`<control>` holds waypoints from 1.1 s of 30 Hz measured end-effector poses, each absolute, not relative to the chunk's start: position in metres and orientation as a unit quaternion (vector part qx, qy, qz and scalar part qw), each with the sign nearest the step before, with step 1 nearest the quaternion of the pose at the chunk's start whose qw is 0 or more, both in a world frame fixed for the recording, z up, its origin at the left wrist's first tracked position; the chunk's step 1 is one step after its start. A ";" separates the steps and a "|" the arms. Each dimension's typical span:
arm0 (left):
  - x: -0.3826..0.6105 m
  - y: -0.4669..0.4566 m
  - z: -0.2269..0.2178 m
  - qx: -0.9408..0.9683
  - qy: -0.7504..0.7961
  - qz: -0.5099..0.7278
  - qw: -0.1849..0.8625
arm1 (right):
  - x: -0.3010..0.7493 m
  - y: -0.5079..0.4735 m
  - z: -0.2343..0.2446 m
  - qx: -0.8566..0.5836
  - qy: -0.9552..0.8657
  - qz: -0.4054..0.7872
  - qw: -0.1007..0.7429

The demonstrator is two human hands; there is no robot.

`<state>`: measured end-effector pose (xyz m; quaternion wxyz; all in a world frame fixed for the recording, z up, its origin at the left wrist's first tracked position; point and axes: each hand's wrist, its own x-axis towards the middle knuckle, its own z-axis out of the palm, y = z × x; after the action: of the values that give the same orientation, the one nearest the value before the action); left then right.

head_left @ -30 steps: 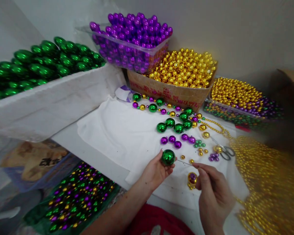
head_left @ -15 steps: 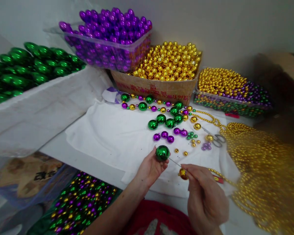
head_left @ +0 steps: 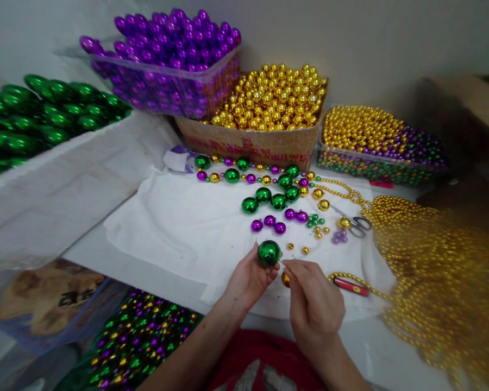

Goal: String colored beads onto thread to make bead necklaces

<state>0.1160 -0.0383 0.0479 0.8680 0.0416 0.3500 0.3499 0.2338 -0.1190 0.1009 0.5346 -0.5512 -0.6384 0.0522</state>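
My left hand (head_left: 252,277) is closed around a large shiny green ball (head_left: 268,253), held above the white cloth (head_left: 179,217). Close beside it, my right hand (head_left: 315,301) pinches a thin wire or thread (head_left: 282,263) at the ball's right side. A gold ball (head_left: 285,279) shows partly behind my right fingers; whether they touch it I cannot tell. Beyond my hands lie loose green balls (head_left: 278,201), purple balls (head_left: 269,221) and small gold beads (head_left: 305,250). A strung necklace of mixed beads (head_left: 232,175) runs across the back of the cloth.
Scissors (head_left: 361,225) and a red-handled tool (head_left: 351,287) lie to the right, near heaped gold bead chains (head_left: 427,282). Behind stand a purple-ball tub (head_left: 158,76), a gold-ball carton (head_left: 248,144) and a small-bead tub (head_left: 375,163). A white foam box (head_left: 65,190) flanks the left.
My right hand has moved left, close up to the green ball, and the visible stretch of wire or thread has shortened. My left hand still holds the ball. The view has shifted slightly.
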 end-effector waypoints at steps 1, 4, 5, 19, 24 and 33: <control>0.116 -0.039 0.048 0.043 0.351 0.349 0.868 | 0.234 -0.118 0.099 -0.552 -0.637 0.052 0.536; 0.116 -0.039 0.048 0.045 0.352 0.348 0.868 | 0.234 -0.116 0.094 -0.552 -0.633 0.049 0.541; 0.116 -0.039 0.048 0.046 0.350 0.348 0.868 | 0.234 -0.116 0.093 -0.553 -0.634 0.049 0.539; 0.116 -0.051 0.080 0.098 0.363 0.366 0.851 | 0.242 -0.115 0.080 -0.633 -0.557 0.207 0.497; 0.116 -0.047 0.089 0.280 0.409 0.417 0.762 | 0.270 -0.124 0.080 -0.643 -0.623 0.279 0.347; 0.119 -0.048 0.124 0.377 0.371 0.444 0.723 | 0.258 -0.116 0.116 -0.613 -0.637 0.260 0.388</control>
<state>0.1187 -0.0479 0.1242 0.7230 0.3773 0.3707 0.4444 0.2578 -0.1161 0.1160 0.3881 -0.6128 -0.6373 0.2602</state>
